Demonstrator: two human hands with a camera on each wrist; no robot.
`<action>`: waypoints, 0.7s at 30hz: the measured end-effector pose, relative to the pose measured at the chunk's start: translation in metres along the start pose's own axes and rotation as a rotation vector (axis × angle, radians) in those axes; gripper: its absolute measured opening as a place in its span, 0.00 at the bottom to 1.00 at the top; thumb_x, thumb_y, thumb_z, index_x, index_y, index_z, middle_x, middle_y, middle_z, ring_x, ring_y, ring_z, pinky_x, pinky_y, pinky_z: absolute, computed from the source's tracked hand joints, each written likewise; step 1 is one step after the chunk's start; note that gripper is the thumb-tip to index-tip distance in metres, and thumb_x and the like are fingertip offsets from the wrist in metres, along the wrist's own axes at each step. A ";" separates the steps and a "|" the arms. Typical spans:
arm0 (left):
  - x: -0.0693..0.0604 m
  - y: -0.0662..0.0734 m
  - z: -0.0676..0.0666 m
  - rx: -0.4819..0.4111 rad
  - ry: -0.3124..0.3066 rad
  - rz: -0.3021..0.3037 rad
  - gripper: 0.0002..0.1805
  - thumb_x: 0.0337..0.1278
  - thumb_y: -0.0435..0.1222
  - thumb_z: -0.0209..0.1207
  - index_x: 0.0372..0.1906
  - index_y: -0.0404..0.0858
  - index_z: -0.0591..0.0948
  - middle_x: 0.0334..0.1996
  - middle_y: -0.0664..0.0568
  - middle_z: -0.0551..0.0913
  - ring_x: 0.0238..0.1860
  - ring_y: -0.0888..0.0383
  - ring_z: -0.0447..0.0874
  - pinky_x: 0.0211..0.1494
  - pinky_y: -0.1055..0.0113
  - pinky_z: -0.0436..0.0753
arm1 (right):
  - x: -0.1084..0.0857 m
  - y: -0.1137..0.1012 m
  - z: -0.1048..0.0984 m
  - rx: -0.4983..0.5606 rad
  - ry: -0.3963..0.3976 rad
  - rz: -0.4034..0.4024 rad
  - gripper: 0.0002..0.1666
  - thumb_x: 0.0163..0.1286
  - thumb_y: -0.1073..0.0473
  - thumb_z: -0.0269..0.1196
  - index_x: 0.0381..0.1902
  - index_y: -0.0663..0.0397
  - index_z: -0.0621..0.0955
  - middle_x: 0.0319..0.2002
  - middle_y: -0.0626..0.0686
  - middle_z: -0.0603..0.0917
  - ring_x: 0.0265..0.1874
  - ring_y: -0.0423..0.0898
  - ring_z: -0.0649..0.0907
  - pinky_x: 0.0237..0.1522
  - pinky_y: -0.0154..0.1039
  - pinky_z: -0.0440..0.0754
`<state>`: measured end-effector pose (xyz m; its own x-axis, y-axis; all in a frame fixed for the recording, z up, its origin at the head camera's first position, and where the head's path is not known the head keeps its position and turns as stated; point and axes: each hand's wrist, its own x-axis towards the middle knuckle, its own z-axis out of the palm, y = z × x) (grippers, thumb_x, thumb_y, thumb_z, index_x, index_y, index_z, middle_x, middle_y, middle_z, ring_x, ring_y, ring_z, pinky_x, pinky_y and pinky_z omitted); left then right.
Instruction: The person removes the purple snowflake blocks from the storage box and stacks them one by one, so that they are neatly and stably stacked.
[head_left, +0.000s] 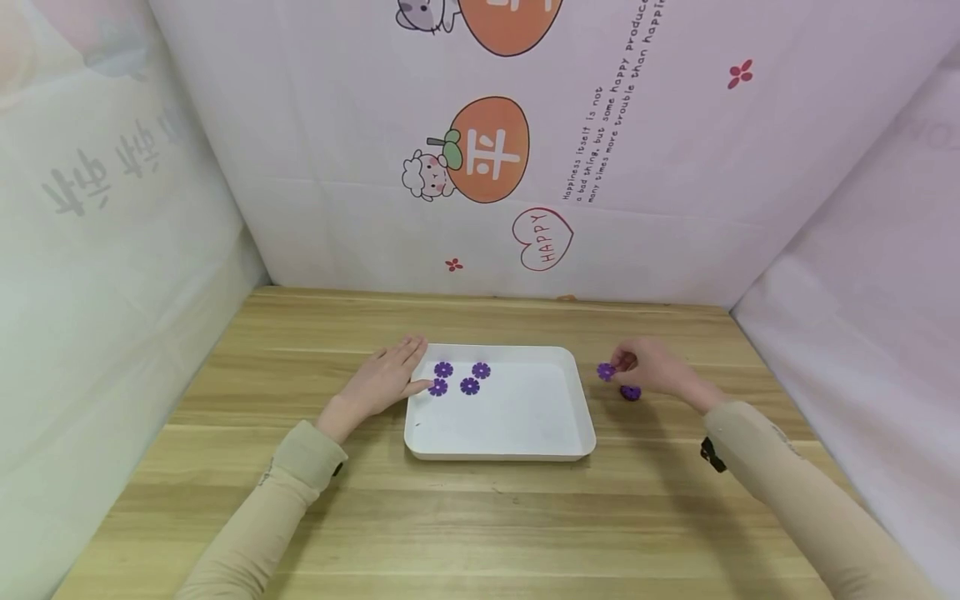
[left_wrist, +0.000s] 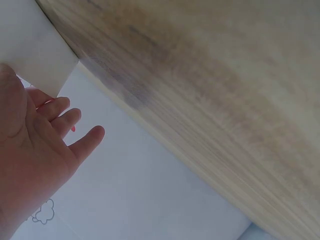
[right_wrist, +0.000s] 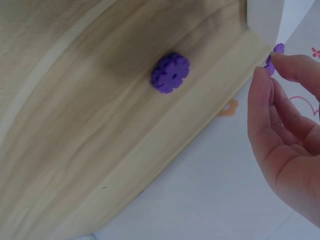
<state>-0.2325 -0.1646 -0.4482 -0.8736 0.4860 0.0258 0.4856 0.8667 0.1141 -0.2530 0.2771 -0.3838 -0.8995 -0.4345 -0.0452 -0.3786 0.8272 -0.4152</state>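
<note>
The tray point(head_left: 525, 425) lies mid-table point(head_left: 495, 525), with a hanging cloth point(head_left: 645, 242) along the table's far edge. Four discs point(head_left: 481, 374) sit in its far left part, two far, two near. The left hand point(head_left: 384, 377) lies at its left side; right of it, the right hand point(head_left: 654, 367) holds another disc point(head_left: 604, 374), a stack of discs point(head_left: 630, 393) just beneath on the table.
</note>
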 end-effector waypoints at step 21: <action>0.001 0.000 0.001 0.008 0.020 0.009 0.43 0.72 0.59 0.46 0.77 0.33 0.55 0.78 0.40 0.57 0.78 0.43 0.56 0.77 0.42 0.64 | -0.012 0.037 0.004 0.006 -0.007 0.086 0.11 0.59 0.65 0.70 0.36 0.69 0.82 0.31 0.60 0.86 0.30 0.46 0.82 0.30 0.32 0.80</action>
<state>-0.2333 -0.1644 -0.4496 -0.8697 0.4913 0.0471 0.4935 0.8633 0.1063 -0.2553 0.3116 -0.4027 -0.9270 -0.3646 -0.0877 -0.2988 0.8593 -0.4151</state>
